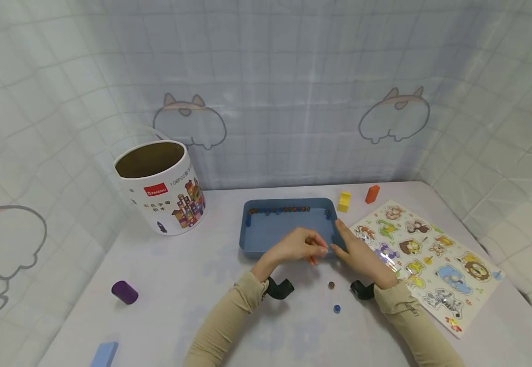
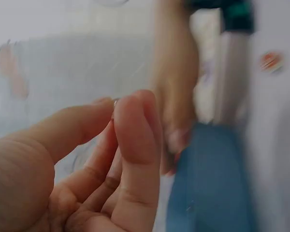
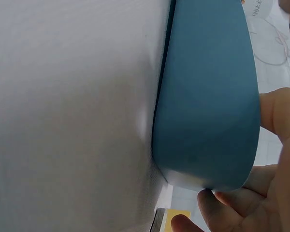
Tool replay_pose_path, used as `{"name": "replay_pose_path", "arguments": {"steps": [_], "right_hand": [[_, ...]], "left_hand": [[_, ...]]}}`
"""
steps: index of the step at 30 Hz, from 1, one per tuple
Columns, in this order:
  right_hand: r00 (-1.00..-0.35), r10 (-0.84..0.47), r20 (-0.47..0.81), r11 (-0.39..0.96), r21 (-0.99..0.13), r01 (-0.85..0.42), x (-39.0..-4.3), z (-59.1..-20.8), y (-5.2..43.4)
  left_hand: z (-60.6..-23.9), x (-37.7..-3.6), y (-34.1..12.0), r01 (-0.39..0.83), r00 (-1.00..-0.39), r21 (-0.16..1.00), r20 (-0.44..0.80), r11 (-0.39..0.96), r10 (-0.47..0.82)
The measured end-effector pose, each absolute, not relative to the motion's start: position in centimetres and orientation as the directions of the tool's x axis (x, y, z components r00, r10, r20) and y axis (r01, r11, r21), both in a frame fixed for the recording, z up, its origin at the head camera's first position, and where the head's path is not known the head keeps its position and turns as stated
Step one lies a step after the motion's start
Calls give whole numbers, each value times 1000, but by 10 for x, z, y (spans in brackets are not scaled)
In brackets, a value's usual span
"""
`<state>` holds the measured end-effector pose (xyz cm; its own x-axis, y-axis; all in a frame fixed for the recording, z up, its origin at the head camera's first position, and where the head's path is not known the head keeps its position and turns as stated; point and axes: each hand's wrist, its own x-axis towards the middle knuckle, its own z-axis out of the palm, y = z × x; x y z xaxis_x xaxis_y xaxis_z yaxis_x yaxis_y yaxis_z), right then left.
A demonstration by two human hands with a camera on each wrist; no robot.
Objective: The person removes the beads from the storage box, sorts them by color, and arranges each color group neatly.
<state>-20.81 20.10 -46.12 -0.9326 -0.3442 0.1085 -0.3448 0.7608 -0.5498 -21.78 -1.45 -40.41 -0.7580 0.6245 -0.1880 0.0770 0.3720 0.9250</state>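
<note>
A blue tray (image 1: 275,232) lies on the table in front of me, with small brown and blue beads (image 1: 280,210) lined up along its back wall and a few at its sides. My left hand (image 1: 300,244) is over the tray's front edge. Its thumb and fingertip pinch a tiny shiny piece (image 2: 115,103), mostly hidden between them. At the tray's right front corner, my right hand (image 1: 360,255) holds the rim, thumb on the inner side and fingers along the outer wall. Nearer to me lie a brown bead (image 1: 331,285) and a blue bead (image 1: 337,309).
An animal puzzle board (image 1: 424,260) lies to the right. Behind it stand a yellow block (image 1: 344,202) and an orange block (image 1: 372,194). A large white bucket (image 1: 165,199) is at back left, with a purple cylinder (image 1: 125,292) and a light blue block (image 1: 104,355) nearer.
</note>
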Motion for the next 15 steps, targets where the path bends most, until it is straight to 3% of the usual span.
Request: {"name": "replay_pose_path", "arguments": {"steps": [6, 15], "right_hand": [[-931, -347, 118, 761, -545, -352, -208, -460, 204], [-933, -343, 105, 763, -549, -342, -207, -460, 202]], "left_hand": [[-423, -186, -11, 217, -710, 828, -229, 517, 666], [-441, -176, -7, 239, -765, 760, -235, 604, 599]]}}
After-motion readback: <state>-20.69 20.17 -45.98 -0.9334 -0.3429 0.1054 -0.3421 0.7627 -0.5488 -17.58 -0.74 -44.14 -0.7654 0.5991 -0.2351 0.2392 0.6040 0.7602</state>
